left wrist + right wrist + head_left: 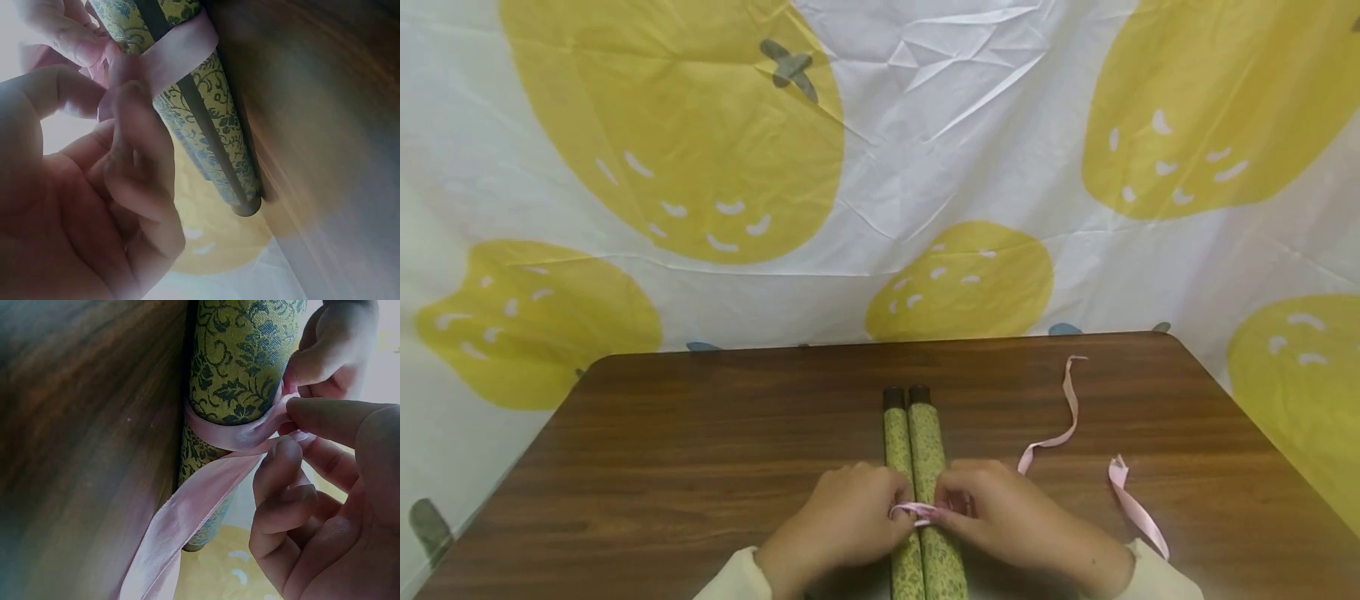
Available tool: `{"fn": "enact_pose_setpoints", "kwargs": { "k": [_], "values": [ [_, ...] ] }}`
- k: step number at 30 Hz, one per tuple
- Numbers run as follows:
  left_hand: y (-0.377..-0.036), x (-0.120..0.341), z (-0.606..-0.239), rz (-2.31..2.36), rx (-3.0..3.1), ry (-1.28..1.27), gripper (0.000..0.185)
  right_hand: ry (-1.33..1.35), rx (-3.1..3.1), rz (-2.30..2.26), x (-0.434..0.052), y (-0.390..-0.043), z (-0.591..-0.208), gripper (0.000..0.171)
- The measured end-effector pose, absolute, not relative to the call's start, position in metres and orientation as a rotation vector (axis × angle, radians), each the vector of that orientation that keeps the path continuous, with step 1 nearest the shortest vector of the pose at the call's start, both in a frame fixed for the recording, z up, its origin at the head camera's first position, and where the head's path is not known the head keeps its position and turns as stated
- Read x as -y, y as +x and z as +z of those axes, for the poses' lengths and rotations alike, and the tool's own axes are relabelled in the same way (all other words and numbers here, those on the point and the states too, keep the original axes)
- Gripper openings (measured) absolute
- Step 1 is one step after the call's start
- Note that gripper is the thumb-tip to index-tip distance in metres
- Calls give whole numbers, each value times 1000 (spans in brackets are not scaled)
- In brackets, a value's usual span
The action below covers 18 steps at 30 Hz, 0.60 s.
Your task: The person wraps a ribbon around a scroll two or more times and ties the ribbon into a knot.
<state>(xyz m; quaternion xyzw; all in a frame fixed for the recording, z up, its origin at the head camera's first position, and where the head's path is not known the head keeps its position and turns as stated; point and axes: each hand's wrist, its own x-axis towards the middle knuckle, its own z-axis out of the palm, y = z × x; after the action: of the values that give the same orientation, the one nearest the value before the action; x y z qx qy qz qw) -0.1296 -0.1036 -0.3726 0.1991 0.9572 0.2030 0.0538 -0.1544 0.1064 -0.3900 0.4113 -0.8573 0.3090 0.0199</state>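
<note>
Two scrolls, the left one (897, 437) and the right one (927, 442), lie side by side, covered in yellow-green floral brocade with dark end knobs. A pink ribbon (916, 508) crosses over them. My left hand (853, 510) pinches the ribbon from the left, thumb and fingertips close over the scrolls. From the right, my right hand (1011, 515) pinches it too, its fingertips near the left hand's. In the right wrist view the ribbon (219, 434) curves round one scroll, and a loose length hangs beside it. The left wrist view shows a flat ribbon band (181, 53) across the brocade.
The scrolls rest on a dark wooden table (715, 442). A pink ribbon length (1071, 408) trails from behind the right hand toward the back. Another ribbon piece (1135, 508) lies by the right sleeve. A lemon-print cloth (962, 92) hangs behind the table.
</note>
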Motion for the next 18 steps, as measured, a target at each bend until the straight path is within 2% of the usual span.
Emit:
{"fn": "enact_pose_setpoints", "kwargs": {
  "k": [18],
  "values": [
    [-128, 106, -372, 857, -2675, 597, 39, 1286, 2639, 904, -106, -153, -390, 21]
  ]
}}
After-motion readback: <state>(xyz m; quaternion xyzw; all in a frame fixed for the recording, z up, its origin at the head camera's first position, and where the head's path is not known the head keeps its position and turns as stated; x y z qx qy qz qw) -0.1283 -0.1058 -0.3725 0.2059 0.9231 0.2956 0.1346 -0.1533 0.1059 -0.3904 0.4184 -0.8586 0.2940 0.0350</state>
